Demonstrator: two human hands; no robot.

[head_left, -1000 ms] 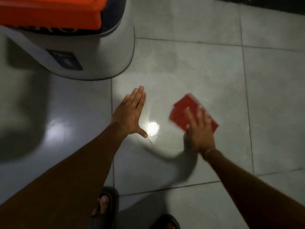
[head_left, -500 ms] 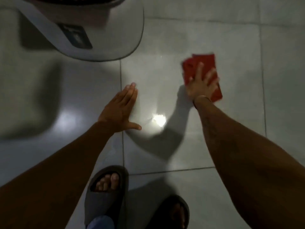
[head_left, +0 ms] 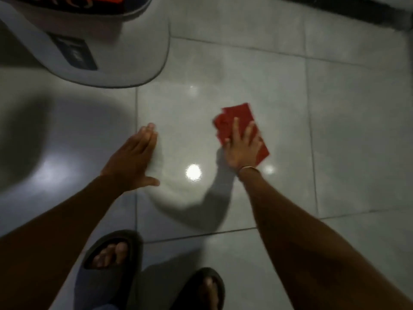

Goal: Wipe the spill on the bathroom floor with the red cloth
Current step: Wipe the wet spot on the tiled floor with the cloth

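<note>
The folded red cloth [head_left: 238, 117] lies flat on the glossy grey tiled floor [head_left: 357, 130], right of centre. My right hand [head_left: 242, 148] presses down on its near half with fingers spread. My left hand [head_left: 131, 159] rests flat on the floor to the left, palm down, fingers together, holding nothing. Between the hands the tile shines with bright light reflections [head_left: 193, 172]; I cannot make out the spill's outline.
A white rounded appliance base [head_left: 125, 61] with a dark label stands at the upper left, something orange on top. My two feet in dark slippers [head_left: 111, 253] are at the bottom. A dark strip [head_left: 346, 10] runs along the top right edge.
My right hand has slid the red cloth back toward me and slightly left after pushing it farther away. My left hand has stayed planted on the floor.
</note>
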